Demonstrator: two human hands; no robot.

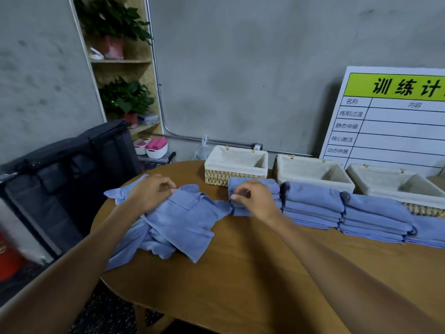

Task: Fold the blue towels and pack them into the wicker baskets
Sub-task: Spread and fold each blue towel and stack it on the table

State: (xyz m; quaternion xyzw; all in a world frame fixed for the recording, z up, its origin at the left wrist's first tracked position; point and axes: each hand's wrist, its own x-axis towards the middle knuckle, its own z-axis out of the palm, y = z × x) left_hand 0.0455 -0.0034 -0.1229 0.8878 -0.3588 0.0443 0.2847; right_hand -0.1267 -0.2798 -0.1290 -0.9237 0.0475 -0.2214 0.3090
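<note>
A: Quick pass, left to right. Left hand [150, 192] sits on top of the loose heap of blue towels [173, 225], fingers curled in, thumb and forefinger pinching a top edge of cloth near the heap's back.

B: That heap hangs over the left rim of the round wooden table [240, 273]?

A: Yes, a corner pokes out past the edge there. Risk one: pull the pinched towel and the rest drags along, and the overhanging part could slide to the floor.

B: Right hand [255, 197]?

A: Fingers pinched on the end of a small folded stack [255, 186] just beside the heap. A strip of loose cloth runs from the heap to that stack. Risk two: a tug either way could pull the stack crooked or open the fold.

B: Further right?

A: Two more folded stacks [313, 206] and [375, 218], touching side by side, a fourth cut off by the frame. Behind them three lined wicker baskets [236, 175], [313, 172], [395, 186], all holding nothing.

B: So packing not yet started.

A: My read, yes. Stacks lean tight against the baskets; lifting one carelessly could topple its neighbour.
</note>
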